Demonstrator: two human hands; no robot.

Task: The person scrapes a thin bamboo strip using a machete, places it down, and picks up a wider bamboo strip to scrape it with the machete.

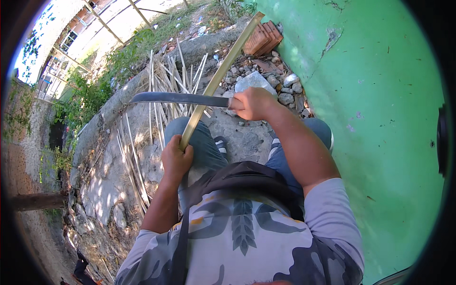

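My left hand (176,159) is closed round the lower end of a long, pale yellow-green bamboo strip (221,71), which slants up and away to the right. In my right hand (255,103) is the handle of a machete (183,98). Its long dark blade points left and crosses the strip above my left hand. Whether the edge bites into the strip or only rests against it, I cannot tell. Beyond my left knee, a pile of thin split strips (164,78) lies on the ground, with more strips (133,161) to the left of my leg.
A green wall (380,118) runs along my right side. Stones and rubble (286,90) lie ahead beside stacked clay tiles (262,39). To the left, a low curved concrete edge (110,105) borders green plants (84,90). A dark wooden beam (38,201) juts in at far left.
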